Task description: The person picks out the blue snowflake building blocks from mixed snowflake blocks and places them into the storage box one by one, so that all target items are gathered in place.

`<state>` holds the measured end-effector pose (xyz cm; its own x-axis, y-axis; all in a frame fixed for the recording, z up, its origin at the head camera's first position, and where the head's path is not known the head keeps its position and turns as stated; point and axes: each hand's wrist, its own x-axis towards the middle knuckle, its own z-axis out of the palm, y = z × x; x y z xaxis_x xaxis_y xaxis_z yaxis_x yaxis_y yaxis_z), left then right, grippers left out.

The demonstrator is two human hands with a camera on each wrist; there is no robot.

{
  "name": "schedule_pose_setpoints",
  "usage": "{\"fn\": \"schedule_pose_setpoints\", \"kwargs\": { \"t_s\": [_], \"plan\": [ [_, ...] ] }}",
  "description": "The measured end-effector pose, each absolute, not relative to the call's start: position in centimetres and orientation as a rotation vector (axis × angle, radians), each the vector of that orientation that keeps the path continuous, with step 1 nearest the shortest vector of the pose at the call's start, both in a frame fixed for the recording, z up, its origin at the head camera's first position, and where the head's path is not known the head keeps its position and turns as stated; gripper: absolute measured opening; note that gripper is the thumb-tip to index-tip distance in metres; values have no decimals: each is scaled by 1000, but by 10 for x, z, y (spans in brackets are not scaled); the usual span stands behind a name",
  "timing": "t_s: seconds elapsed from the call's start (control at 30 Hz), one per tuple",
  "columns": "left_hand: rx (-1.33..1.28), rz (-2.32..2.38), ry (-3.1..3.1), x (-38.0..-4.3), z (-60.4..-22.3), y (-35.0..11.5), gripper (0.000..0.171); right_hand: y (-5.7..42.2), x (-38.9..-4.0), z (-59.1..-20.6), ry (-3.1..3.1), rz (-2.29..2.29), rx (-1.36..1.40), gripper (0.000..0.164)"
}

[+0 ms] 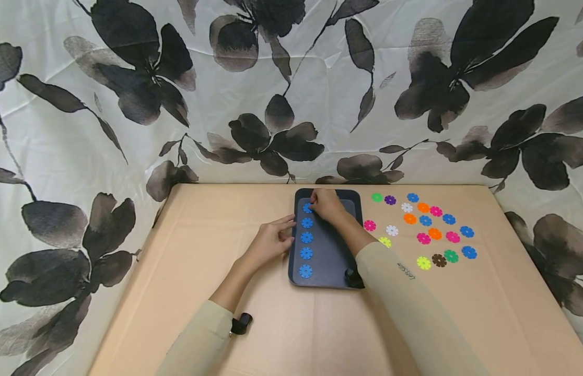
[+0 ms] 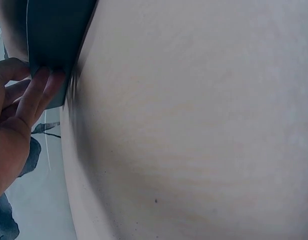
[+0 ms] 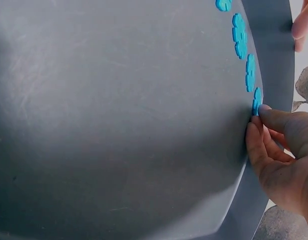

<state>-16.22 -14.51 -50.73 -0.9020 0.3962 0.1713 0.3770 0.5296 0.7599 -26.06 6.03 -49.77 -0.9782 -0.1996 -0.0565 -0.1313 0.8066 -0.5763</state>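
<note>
With the thumb and fingertips of my right hand [image 1: 327, 203] I pinch a blue disc [image 1: 307, 208], notched round its edge, near the far left corner of the dark tray [image 1: 330, 256]. The grip is narrow, and in the right wrist view the disc's end sits right at my thumb. From that hand back toward me, four more blue discs [image 1: 306, 237] lie flat in a row along the tray's left side, apart from one another. To the left of them, my left hand [image 1: 269, 241] rests its fingertips against the outside of the tray's wall, the fingers loosely extended. To the right of my right hand, beyond the tray, loose discs [image 1: 425, 220] in many colours are scattered over the table [image 1: 282, 334]; the nearest to it are a green disc [image 1: 376, 197] and a purple disc [image 1: 390, 200]. A yellow disc [image 1: 384, 241] is partly covered by my right arm. Ahead of both hands, past the table's far edge, hangs a pale cloth [image 1: 338, 78] printed with dark flowers.
</note>
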Motion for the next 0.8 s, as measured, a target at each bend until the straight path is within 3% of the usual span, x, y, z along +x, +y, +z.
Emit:
{"fn": "schedule_pose_setpoints", "kwargs": {
  "t_s": [0.43,0.8],
  "plan": [
    [679,1353,2716,-161,-507,-145,43,69,-260,-491,2875,-883,-392,11],
    [662,1347,2708,-161,-504,-144,43,88,-254,-458,2897,-799,-507,12]
  ]
}}
